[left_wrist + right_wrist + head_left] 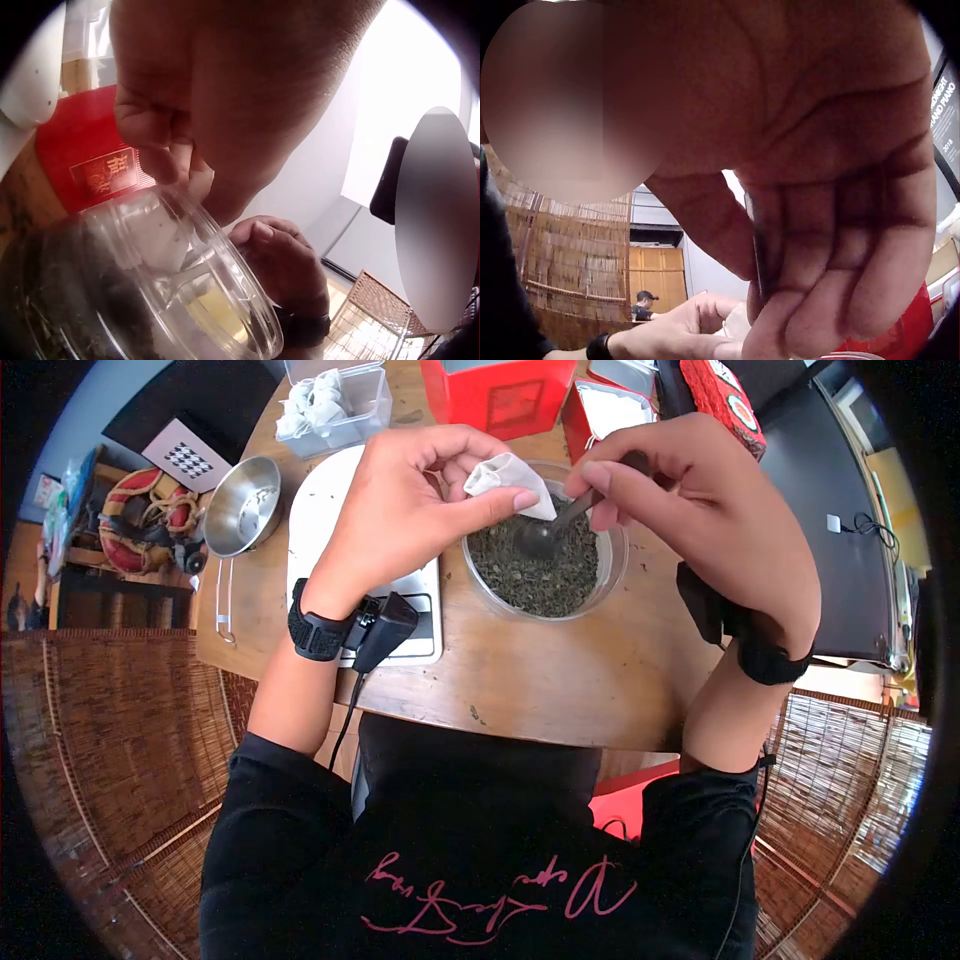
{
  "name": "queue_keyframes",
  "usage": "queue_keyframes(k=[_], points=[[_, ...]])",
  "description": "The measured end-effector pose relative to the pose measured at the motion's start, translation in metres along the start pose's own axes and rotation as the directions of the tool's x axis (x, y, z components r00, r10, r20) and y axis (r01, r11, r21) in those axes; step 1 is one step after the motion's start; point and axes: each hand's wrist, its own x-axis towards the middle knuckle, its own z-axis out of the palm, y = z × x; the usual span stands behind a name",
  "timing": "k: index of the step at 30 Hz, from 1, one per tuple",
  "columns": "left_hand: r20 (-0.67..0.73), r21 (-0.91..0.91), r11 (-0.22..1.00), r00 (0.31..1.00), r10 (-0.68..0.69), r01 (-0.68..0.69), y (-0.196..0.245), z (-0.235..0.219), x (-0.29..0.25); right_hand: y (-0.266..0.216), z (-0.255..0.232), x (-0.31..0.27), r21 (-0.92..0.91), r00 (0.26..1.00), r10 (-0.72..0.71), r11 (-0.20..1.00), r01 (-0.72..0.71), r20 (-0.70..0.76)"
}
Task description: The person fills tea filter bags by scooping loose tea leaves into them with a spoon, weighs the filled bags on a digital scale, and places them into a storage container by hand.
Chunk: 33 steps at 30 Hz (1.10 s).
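In the head view my left hand [410, 510] pinches a small white pouch [515, 482] over the rim of a round clear tub [612, 575] of dark dried leaves [535, 575]. My right hand [710, 500] grips the handle of a dark spoon [542, 540], whose bowl is just above the leaves, beside the pouch. The left wrist view has my left hand [217, 97] above the clear tub [165, 277], with my right hand [281, 262] behind it. Curled fingers of my right hand [802, 172] hide most of the spoon in the right wrist view.
A white scale [425, 630] lies partly under my left forearm. Left of it is a metal pan [243, 508]. Farther back stand a clear box [362, 410] of white pouches, a red box [500, 400] and an open red tin [610, 410]. Leaf bits are scattered on the wooden table [560, 680].
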Motion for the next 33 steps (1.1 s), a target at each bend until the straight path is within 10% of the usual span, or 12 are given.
queue_keyframes(k=[9, 16, 22, 24, 33], points=[[0.011, -0.023, 0.999, 0.999, -0.033, 0.033, 0.003, -0.001, 0.001, 0.011, 0.013, 0.011, -0.263, 0.976, -0.218, 0.943, 0.202, -0.03], [-0.017, 0.043, 0.999, 1.0, -0.018, 0.019, 0.006, -0.002, -0.001, -0.001, 0.0, -0.004, -0.005, 0.989, -0.113, 0.994, 0.113, -0.1], [0.05, 0.126, 0.991, 0.998, 0.041, -0.047, 0.012, -0.006, -0.002, -0.004, 0.005, 0.004, -0.045, 0.966, -0.182, 0.98, 0.194, 0.185], [0.017, 0.056, 0.997, 0.998, 0.06, -0.06, 0.009, -0.003, -0.001, -0.006, 0.003, 0.007, -0.002, 0.986, 0.028, 1.0, -0.028, 0.164], [-0.023, 0.145, 0.988, 0.999, 0.047, -0.043, 0.011, -0.002, -0.004, 0.006, -0.022, -0.008, 0.208, 0.982, 0.06, 0.973, -0.097, 0.177]])
